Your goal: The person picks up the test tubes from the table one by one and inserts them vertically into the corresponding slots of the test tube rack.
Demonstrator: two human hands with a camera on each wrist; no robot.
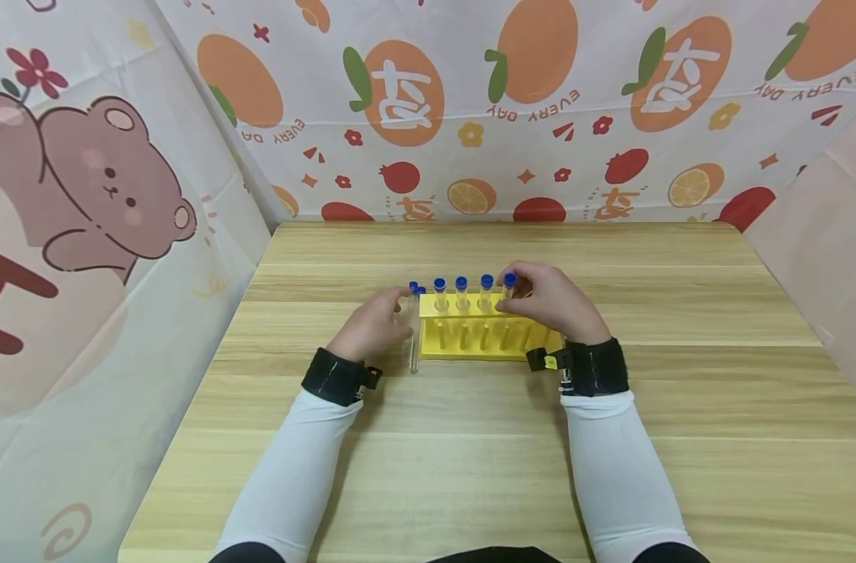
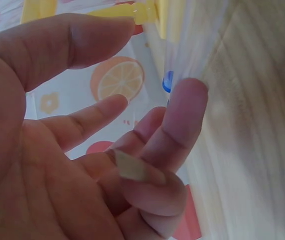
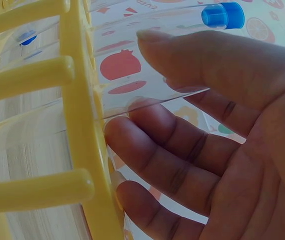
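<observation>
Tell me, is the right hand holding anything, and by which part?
The right hand pinches a blue-capped tube by its upper part, above the yellow rack.

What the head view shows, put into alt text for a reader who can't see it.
A person's right hand holds the rightmost visible clear, blue-capped test tube of four standing in a yellow plastic rack. The left hand is beside more clear, blue-capped tubes at the rack's left end, on a pale wood-grain table.
</observation>
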